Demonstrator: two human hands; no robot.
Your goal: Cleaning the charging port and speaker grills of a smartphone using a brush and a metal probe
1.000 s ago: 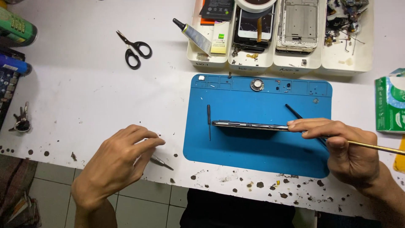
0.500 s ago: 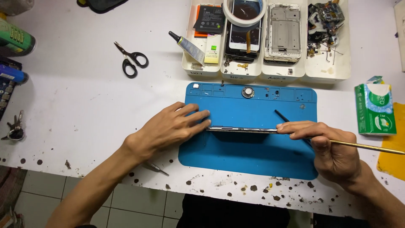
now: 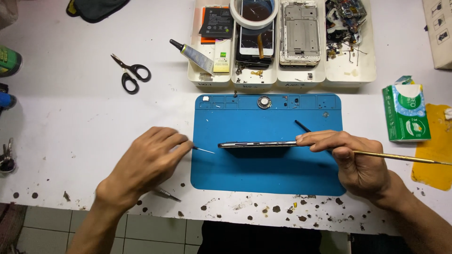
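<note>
A thin phone [image 3: 256, 144] stands on its long edge in the middle of the blue work mat [image 3: 268, 176]. My right hand [image 3: 360, 162] pinches the phone's right end. The same hand also carries a long thin brush [image 3: 400, 157] with a gold handle, and its dark tip lies on the mat behind the phone. My left hand [image 3: 150, 160] rests on the white table at the mat's left edge. Its fingers are closed on a thin pointed metal tool [image 3: 203, 150], whose tip points at the phone's left end without touching it.
Several white trays [image 3: 351, 70] of phone parts line the back, with a tape ring [image 3: 254, 13] on top. Scissors [image 3: 132, 75] and a glue tube [image 3: 195, 55] lie back left. A green tissue pack [image 3: 406, 113] and a yellow cloth [image 3: 435, 146] sit right. A small screwdriver [image 3: 167, 194] is near the front edge.
My left hand went to the phone's left end, then drew back left off the mat, now with a thin pointed tool in its fingers. My right hand kept its hold.
</note>
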